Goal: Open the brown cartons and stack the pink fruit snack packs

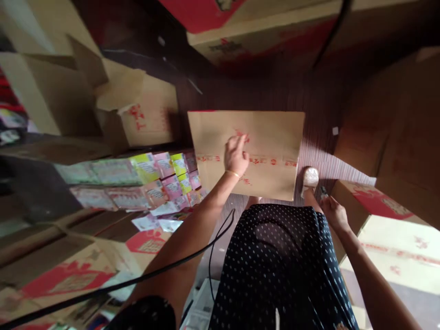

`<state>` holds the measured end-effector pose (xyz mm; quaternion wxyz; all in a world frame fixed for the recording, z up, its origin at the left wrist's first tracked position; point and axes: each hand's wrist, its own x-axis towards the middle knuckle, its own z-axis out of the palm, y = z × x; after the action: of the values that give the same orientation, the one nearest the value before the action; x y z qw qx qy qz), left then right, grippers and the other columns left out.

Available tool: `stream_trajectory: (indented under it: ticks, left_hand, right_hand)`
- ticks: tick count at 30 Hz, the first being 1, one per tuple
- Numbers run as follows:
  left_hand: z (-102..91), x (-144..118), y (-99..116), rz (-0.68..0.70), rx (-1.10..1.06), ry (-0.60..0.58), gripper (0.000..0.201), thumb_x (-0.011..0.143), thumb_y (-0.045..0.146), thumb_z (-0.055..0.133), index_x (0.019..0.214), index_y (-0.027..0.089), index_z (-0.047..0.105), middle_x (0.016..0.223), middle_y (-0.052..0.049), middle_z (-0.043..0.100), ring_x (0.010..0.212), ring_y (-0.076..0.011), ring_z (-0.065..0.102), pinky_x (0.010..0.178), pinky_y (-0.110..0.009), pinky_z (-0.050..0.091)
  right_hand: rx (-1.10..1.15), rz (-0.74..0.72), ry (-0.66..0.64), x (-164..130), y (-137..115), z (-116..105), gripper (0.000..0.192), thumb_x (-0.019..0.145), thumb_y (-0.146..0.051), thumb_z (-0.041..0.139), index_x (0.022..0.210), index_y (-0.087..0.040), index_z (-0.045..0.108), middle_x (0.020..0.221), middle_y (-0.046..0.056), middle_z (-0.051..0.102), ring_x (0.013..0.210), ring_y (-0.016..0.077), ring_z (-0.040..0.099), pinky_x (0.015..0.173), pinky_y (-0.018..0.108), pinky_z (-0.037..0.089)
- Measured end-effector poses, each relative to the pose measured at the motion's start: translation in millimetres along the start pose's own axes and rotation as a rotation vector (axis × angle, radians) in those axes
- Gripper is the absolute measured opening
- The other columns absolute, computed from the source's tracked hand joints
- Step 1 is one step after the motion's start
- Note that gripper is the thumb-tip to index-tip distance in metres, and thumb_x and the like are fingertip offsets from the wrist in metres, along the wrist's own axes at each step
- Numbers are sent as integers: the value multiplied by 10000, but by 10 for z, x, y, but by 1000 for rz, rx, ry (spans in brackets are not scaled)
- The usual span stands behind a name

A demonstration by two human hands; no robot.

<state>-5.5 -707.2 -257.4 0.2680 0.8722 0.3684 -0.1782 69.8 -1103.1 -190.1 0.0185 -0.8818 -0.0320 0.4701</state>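
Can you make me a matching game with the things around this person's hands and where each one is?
Things:
1. left hand
2. right hand
3. pink and yellow packets
4. thin black cable

Places:
A. stacked in rows left of the flat box
B. resting on the sealed flat brown cardboard box
C. curving across the left forearm
D. low beside the dotted dark skirt, near the light shoe

Pairs: 1-B, 2-D, 3-A, 4-C

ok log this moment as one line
left hand flat on cardboard box | right hand by hip, grasp unclear | packets left
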Motion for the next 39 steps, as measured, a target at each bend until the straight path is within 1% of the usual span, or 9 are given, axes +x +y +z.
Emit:
stream_trajectory:
  ticks: [2, 4, 7, 15, 19, 22, 25, 29, 39]
  left_hand:
    - [-48, -149, -717, -435, -21, 128, 711, 862, 110, 570, 1567, 126, 481, 1553, -201, 527, 1509, -347, 431, 1291, -502, 355]
    - [-24, -274, -1323, -767, -100, 116, 716, 860, 132, 581, 1560, 53, 453, 1524, -261, 540, 1469, -394, 481, 1243, -549, 401]
    - [95, -401, -1849, -911, -268, 20, 628, 872, 155, 570, 1490, 50, 525, 1449, -270, 601, 1360, -388, 591, 1165, -516, 480]
    - [84, -542, -2107, -923, -441, 112, 415, 882, 238, 608, 1289, 175, 653, 1426, -210, 609, 1342, -414, 552, 1078, -581, 488]
    - [69, -568, -2337, -847, -588, 169, 309, 834, 154, 622, 1138, 179, 670, 1281, -166, 662, 1261, -358, 587, 1135, -493, 434]
    - [139, -574, -2483, -836, -708, 184, 286, 811, 118, 622, 1086, 180, 668, 1207, -144, 676, 1214, -340, 598, 1143, -466, 408]
    - [229, -591, -2550, -877, -848, 190, 301, 811, 106, 624, 1096, 191, 673, 1222, -124, 669, 1200, -326, 593, 1132, -454, 407]
    - [317, -623, -2558, -911, -968, 254, 340, 780, 71, 618, 1084, 211, 679, 1192, -105, 658, 1185, -320, 580, 1104, -446, 413]
    - [238, -765, -2558, -881, -1088, 314, 457, 687, -2, 525, 1064, 209, 677, 1127, -117, 660, 1139, -326, 583, 1070, -493, 415]
  right_hand:
    - [-21, -21, 8, -15, -119, -81, 324, 1012, -365, 467, 883, -217, 725, 874, 82, 745, 652, 163, 602, 597, 254, 363]
    - [-100, -53, -10, 3, -420, -118, 365, 1019, -415, 437, 982, -233, 752, 877, 101, 747, 644, 188, 606, 590, 277, 360]
    - [-252, -193, -58, 78, -1140, -90, 414, 1039, -436, 387, 1103, -245, 750, 882, 109, 753, 672, 222, 638, 608, 299, 368]
    - [-890, -863, -68, 234, -3852, 323, 362, 1070, -357, 427, 1133, -228, 759, 989, 112, 776, 874, 249, 687, 815, 363, 412]
    - [-1249, -1145, 4, 275, -5163, 845, 287, 1009, -177, 476, 1059, -224, 754, 975, 103, 762, 965, 262, 668, 925, 429, 403]
    - [-1400, -1298, -19, 362, -5877, 1368, 272, 994, -142, 487, 993, -211, 750, 933, 83, 750, 1055, 273, 651, 1020, 500, 391]
    - [-1493, -1368, -118, 516, -6271, 1859, 344, 1053, -294, 483, 865, -180, 747, 844, 73, 727, 1096, 281, 646, 1086, 571, 360]
    - [-1609, -1374, -221, 736, -6399, 2241, 471, 1077, -427, 451, 843, -166, 765, 890, 82, 745, 1179, 278, 630, 1131, 581, 336]
    - [-1955, -1207, -271, 835, -6645, 2298, 444, 1070, -421, 488, 839, -168, 771, 995, 113, 786, 1158, 258, 673, 1107, 557, 382]
